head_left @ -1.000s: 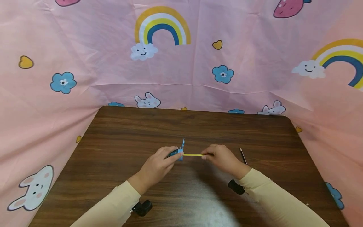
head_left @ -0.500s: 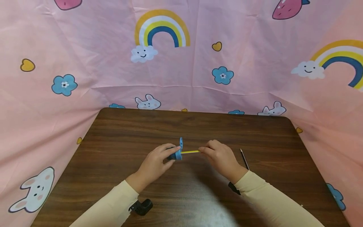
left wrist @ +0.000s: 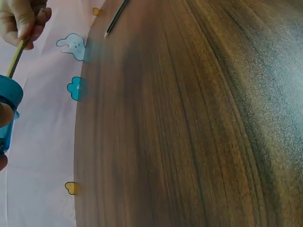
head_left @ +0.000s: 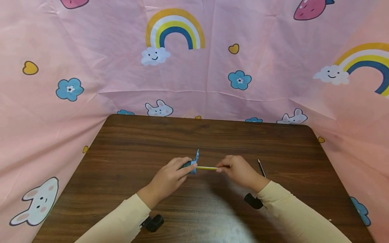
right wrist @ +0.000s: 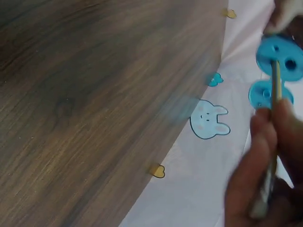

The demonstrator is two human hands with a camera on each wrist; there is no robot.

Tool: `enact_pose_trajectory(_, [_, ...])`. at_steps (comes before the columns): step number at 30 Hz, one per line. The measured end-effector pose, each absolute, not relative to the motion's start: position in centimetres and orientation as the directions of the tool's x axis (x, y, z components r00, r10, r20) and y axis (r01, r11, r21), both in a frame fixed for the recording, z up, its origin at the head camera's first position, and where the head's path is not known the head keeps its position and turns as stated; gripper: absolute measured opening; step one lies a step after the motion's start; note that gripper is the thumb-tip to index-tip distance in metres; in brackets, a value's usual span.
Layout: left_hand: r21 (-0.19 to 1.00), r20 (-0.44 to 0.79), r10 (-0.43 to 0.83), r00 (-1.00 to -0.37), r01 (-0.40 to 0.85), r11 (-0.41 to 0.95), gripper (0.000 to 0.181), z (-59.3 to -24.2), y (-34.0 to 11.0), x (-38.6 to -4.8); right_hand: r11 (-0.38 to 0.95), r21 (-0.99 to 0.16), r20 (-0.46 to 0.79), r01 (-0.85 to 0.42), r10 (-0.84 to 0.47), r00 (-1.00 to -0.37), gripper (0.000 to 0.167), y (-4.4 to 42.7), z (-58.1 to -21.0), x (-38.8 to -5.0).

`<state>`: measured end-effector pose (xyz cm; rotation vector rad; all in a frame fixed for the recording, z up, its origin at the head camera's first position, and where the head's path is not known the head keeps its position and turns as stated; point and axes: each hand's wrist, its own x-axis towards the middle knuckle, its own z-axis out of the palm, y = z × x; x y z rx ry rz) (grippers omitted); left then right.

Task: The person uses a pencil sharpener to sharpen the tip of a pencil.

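Observation:
My left hand (head_left: 166,179) grips a small blue container (head_left: 193,167) above the table, its round lid (head_left: 197,155) flipped up. A yellow pencil (head_left: 207,167) runs from the container to my right hand (head_left: 242,172), whose thumb and fingers pinch it. In the right wrist view the container's blue face (right wrist: 280,59) shows holes, and the pencil (right wrist: 276,90) meets one of them. The left wrist view catches part of the blue container (left wrist: 10,92) with the pencil (left wrist: 17,59) pointing out of it toward my right hand (left wrist: 23,22).
A dark pencil (head_left: 261,168) lies on the brown wooden table (head_left: 146,135), just beyond my right wrist. Pink cloth (head_left: 206,67) with rainbows, flowers and rabbits hangs behind and beside the table. Black devices (head_left: 153,223) are strapped at both wrists.
Both hands dipped slightly from half a second ago, and the right hand's grasp rolled a little. The container and its raised lid tilted, while the yellow pencil stayed between the hands.

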<state>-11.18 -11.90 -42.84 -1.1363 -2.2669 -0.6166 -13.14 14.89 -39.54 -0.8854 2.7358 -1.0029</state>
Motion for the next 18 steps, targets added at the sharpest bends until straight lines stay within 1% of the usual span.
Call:
enact_pose_trajectory(2, [0.140, 0.638, 0.594, -0.490, 0.833, 0.536, 0.055, -42.9, -12.0, -11.1, 0.625, -0.653, 0.030, -0.428, -0.543, -0.839, 0.012, 15.0, -39.4, -13.3])
enact_pose_trajectory(4, [0.146, 0.638, 0.589, -0.496, 0.829, 0.540, 0.055, -42.8, -12.0, -11.1, 0.642, -0.638, 0.014, -0.426, -0.543, -0.839, 0.013, 14.9, -39.3, -13.3])
enact_pose_trajectory(5, [0.159, 0.635, 0.581, -0.510, 0.822, 0.547, 0.054, -42.8, -12.0, -11.2, 0.655, -0.607, 0.030, -0.450, -0.547, -0.836, 0.014, 14.8, -39.3, -13.2])
enact_pose_trajectory(7, [0.208, 0.621, 0.556, -0.552, 0.800, 0.563, 0.052, -42.8, -12.0, -11.2, 0.680, -0.520, 0.097, -0.516, -0.553, -0.827, 0.015, 14.5, -39.6, -13.1])
enact_pose_trajectory(9, [0.261, 0.596, 0.529, -0.604, 0.769, 0.584, 0.053, -42.7, -12.0, -11.3, 0.689, -0.423, 0.193, -0.588, -0.566, -0.802, 0.016, 14.3, -39.9, -13.0])
enact_pose_trajectory(11, [0.318, 0.562, 0.503, -0.656, 0.733, 0.601, 0.054, -42.6, -12.1, -11.3, 0.693, -0.310, 0.302, -0.651, -0.578, -0.758, 0.019, 14.1, -40.2, -13.0])
enact_pose_trajectory(14, [0.398, 0.509, 0.466, -0.724, 0.678, 0.618, 0.056, -42.3, -12.2, -11.3, 0.683, -0.184, 0.440, -0.707, -0.586, -0.680, 0.024, 14.1, -40.7, -13.1])
enact_pose_trajectory(16, [0.450, 0.473, 0.442, -0.762, 0.641, 0.622, 0.056, -42.0, -12.2, -11.2, 0.673, -0.125, 0.508, -0.728, -0.587, -0.630, 0.026, 14.3, -40.9, -13.2])
enact_pose_trajectory(18, [0.507, 0.428, 0.418, -0.801, 0.596, 0.623, 0.055, -41.7, -12.1, -11.2, 0.658, -0.092, 0.558, -0.747, -0.587, -0.586, 0.027, 14.4, -41.1, -13.4])
